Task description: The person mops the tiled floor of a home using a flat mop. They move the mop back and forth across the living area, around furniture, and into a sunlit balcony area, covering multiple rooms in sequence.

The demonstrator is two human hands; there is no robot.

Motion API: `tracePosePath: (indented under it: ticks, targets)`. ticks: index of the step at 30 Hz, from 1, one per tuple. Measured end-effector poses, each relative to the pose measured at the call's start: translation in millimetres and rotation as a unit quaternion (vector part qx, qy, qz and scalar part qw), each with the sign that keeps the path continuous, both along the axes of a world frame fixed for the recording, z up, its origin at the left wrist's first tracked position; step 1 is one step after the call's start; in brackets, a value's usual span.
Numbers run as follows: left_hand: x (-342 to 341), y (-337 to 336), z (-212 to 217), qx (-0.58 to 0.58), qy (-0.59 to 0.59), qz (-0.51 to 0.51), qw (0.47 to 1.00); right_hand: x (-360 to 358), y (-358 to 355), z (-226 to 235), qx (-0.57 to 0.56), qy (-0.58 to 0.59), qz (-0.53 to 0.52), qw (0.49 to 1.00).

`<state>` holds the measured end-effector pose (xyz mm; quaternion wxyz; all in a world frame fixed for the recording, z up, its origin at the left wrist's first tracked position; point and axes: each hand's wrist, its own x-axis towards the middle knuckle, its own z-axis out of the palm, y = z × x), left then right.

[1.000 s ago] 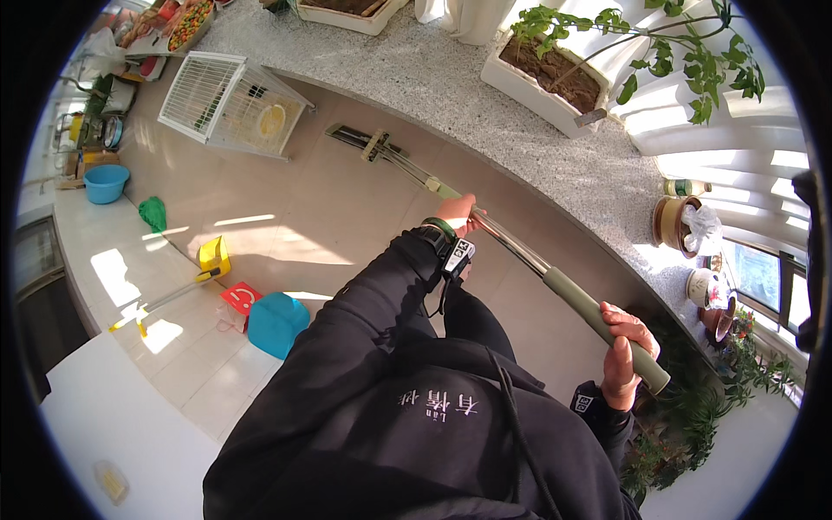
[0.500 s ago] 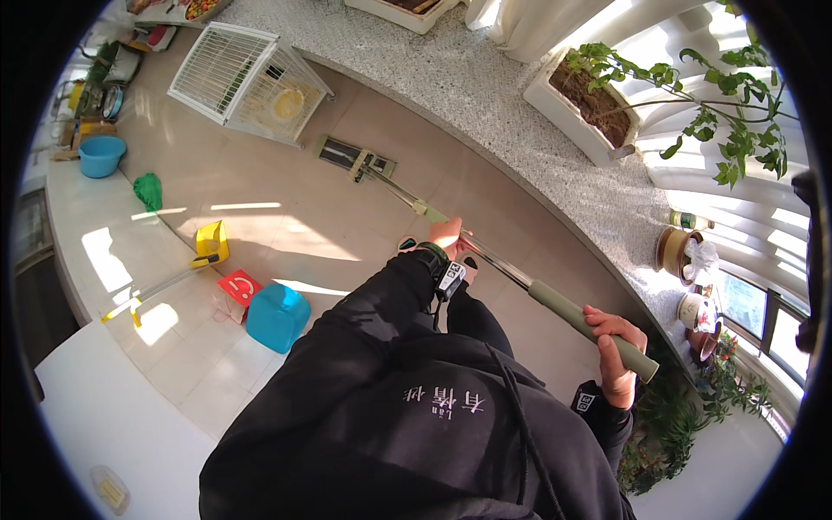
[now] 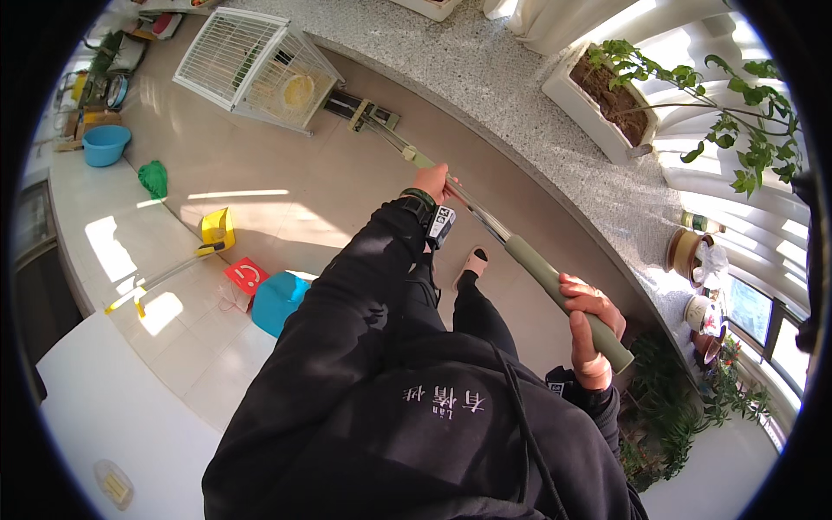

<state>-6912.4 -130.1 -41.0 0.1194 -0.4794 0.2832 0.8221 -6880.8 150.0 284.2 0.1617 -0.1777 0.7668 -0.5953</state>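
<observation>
Fingers of the left hand [image 3: 436, 176] and right hand [image 3: 588, 322] wrapped round a long, stiff, probably light mop [image 3: 485, 227], best gripped at its padded green end and mid-shaft, head on the floor [image 3: 286, 186] beside a white wire cage [image 3: 251, 65].

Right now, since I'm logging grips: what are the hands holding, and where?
A floor mop: the left hand grips the metal pole midway, the right hand the padded green handle near its top end.
</observation>
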Motion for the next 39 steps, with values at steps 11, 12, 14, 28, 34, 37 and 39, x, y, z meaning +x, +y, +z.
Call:
tracePosePath:
  ticks: [11,12,14,28,34,37,39]
  targets:
    - [69.5,78.2,7.8,0.054,-0.036,-0.016,0.998,-1.7,44.5,49.8,0.070,-0.064,0.061,0.994]
    - [85.3,93.7,20.1,0.058,-0.053,-0.003,0.997,3.2,54.2,58.7,0.077,-0.055,0.060,0.994]
    - [102.2,105.1,38.2,0.086,-0.065,-0.028,0.994,11.5,71.3,66.4,0.072,-0.059,0.059,0.994]
    - [30.6,217.2,82.1,0.208,0.026,-0.077,0.975,67.1,152.8,108.2,0.156,0.032,-0.148,0.976]
    - [66.0,237.6,70.0,0.204,0.001,-0.069,0.977,53.9,168.9,107.6,0.120,0.002,-0.175,0.977]
    - [98.9,223.0,52.5,0.192,-0.020,-0.042,0.980,45.9,174.9,86.5,0.075,-0.041,-0.157,0.984]
    - [124.0,204.9,36.2,0.173,-0.034,-0.010,0.984,43.7,171.2,61.8,0.053,-0.083,-0.135,0.986]
